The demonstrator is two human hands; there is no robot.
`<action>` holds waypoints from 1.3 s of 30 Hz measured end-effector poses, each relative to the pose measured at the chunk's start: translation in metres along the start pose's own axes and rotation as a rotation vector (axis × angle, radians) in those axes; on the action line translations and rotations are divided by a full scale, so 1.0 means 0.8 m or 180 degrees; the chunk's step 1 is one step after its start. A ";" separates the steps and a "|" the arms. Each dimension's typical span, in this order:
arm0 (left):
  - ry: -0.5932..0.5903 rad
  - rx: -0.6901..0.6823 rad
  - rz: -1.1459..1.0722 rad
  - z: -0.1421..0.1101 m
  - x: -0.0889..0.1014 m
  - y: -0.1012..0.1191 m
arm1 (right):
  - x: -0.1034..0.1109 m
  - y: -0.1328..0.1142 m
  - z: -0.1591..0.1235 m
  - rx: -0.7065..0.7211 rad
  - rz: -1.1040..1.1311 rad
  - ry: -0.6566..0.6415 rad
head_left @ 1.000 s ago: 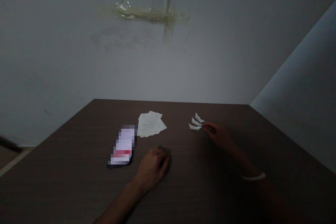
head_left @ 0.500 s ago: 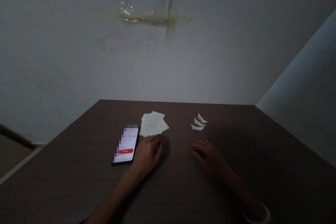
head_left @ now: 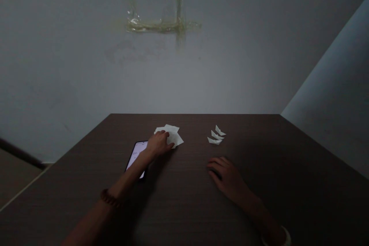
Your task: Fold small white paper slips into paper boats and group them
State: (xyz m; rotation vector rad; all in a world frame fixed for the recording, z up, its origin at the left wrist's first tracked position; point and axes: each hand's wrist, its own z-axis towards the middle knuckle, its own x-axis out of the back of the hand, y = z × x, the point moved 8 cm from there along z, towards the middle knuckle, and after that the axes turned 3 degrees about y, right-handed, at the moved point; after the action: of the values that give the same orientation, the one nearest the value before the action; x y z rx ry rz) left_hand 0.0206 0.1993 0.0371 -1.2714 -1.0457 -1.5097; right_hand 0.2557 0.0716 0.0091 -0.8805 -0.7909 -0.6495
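Observation:
My left hand (head_left: 158, 145) reaches forward and rests its fingers on a small stack of white paper sheets (head_left: 174, 135) near the far middle of the dark wooden table (head_left: 288, 153). Whether it grips a sheet I cannot tell. A phone (head_left: 136, 153) with a lit screen lies just left of that hand, partly under my forearm. My right hand (head_left: 226, 173) lies palm down on the table with fingers loosely curled, holding nothing. Three small folded white paper boats (head_left: 216, 135) sit in a cluster beyond my right hand, apart from it.
A grey wall (head_left: 86, 65) rises behind the table's far edge, with strips of old yellowed tape (head_left: 161, 26) stuck on it. A lighter wall (head_left: 337, 96) angles in at the right. The floor shows past the table's left edge.
My right hand left the paper boats and drew back onto the table. My left hand moved forward from beside the phone onto the paper stack.

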 end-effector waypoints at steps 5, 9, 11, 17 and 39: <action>-0.0247 0.0010 0.0046 0.001 -0.015 -0.005 | 0.000 0.000 0.000 0.0014 0.0010 -0.0003; -0.0276 0.0073 0.0045 -0.003 -0.016 -0.008 | 0.002 -0.003 0.000 -0.0023 0.0010 -0.0033; -0.0287 0.0103 0.0048 -0.004 -0.016 -0.009 | 0.002 -0.004 0.000 -0.0022 0.0014 -0.0044; -0.0301 0.0106 0.0075 -0.008 -0.014 -0.006 | 0.001 -0.003 0.000 -0.0070 0.0000 -0.0065; -0.0352 -0.0024 0.0111 -0.012 -0.010 0.000 | 0.002 -0.002 0.000 -0.0018 -0.0012 -0.0011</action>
State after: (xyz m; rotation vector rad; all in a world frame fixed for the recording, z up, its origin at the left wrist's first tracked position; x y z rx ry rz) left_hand 0.0192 0.1910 0.0284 -1.3847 -1.0839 -1.4317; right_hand 0.2555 0.0705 0.0111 -0.8858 -0.7942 -0.6540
